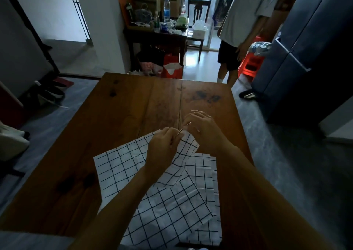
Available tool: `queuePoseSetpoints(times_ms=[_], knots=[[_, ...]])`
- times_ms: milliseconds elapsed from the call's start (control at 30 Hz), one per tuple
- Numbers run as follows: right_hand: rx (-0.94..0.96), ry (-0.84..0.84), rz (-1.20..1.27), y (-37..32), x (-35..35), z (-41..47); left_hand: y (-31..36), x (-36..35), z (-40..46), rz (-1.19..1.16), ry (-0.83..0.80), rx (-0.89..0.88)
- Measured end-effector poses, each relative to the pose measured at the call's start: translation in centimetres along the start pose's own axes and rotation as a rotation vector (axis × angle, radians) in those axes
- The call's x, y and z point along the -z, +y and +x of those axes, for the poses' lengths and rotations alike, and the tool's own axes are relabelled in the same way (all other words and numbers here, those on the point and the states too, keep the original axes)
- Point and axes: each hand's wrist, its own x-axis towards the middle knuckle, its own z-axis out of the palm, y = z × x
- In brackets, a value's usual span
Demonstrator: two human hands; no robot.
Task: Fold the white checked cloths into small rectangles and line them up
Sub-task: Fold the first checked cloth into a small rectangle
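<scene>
Here, both hands meet over the middle of a brown wooden table (133, 104), working the far corner of a white checked cloth (122, 165). The left hand (162, 148) has fingers curled and pinches the raised edge of the cloth; the right hand (204, 129) sits just beside it w/ fingers bent round the same lifted corner, which stands up off the table between the two hands. Exactly how the right fingertips close is hard to read in the dim light, but they appear to be gripping the fabric.

The rest of that cloth lies spread flat toward the near-left part of the table. More checked cloths (204, 175) lie under and beside it at the near-right, overlapping, unfolded; how many there are cannot be told.

Beyond the table a second person (246, 20) in a pale T-shirt and dark shorts stands near a red plastic stool (250, 66), w/ a dark fridge (305, 55) at right. A cluttered side table (156, 38) w/ bottles stands at the back.
</scene>
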Motion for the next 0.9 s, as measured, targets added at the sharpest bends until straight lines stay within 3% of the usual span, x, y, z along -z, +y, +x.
queuePoseSetpoints(times_ms=[200,567,733,900], knots=[[-0.154,0.126,0.252,0.1,1.8,-0.6,-1.9,1.8,-1.4,-0.060,-0.034,0.091],[-0.204,0.244,0.262,1.0,0.0,-0.1,-5.6,2.4,-3.6,0.049,-0.087,0.243],[-0.171,0.211,0.236,0.0,-0.9,0.2,-6.0,2.7,-3.6,-0.024,-0.107,0.245],[-0.141,0.083,0.256,-1.4,-2.4,0.6,-2.9,1.6,0.0,-0.098,-0.051,0.094]])
